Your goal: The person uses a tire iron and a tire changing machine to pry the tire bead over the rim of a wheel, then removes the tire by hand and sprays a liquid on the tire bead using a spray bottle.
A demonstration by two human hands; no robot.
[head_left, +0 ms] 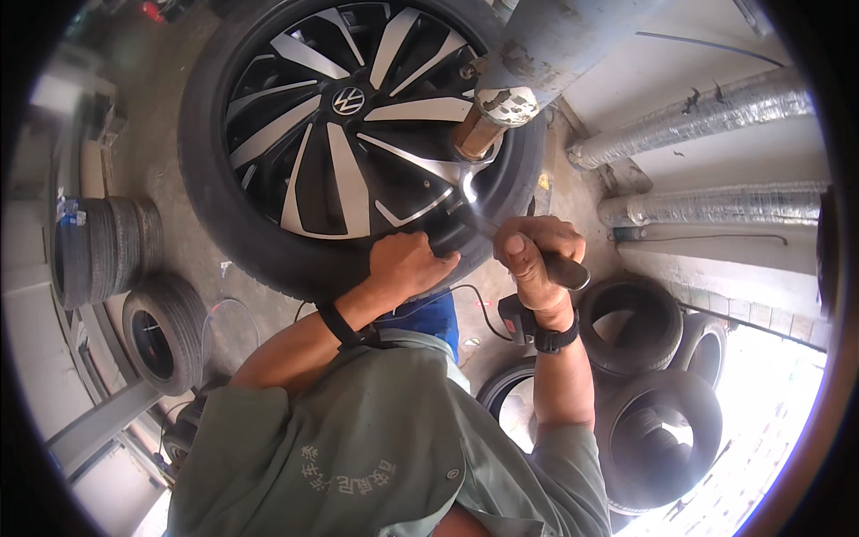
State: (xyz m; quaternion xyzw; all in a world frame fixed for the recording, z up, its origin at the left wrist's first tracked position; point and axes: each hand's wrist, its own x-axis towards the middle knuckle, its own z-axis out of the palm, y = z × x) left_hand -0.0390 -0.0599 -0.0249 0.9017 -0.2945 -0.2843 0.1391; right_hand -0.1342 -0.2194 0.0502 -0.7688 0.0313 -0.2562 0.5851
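The wheel (pixel 347 101) lies spoked face up toward 11 o'clock, the tyre (pixel 213 201) around it. The right hand (pixel 542 246) grips a lever (pixel 567 271) just outside the tyre at the wheel's 4 o'clock. The left hand (pixel 410 267) rests on the sidewall near 5 o'clock, fingers curled; whether they pinch anything, I cannot tell. The step looks like prying the tyre's edge beside the machine head (pixel 480 134): load the lever smoothly, guard the spokes (pixel 347 183) from its tip, and hold the left fingers well clear.
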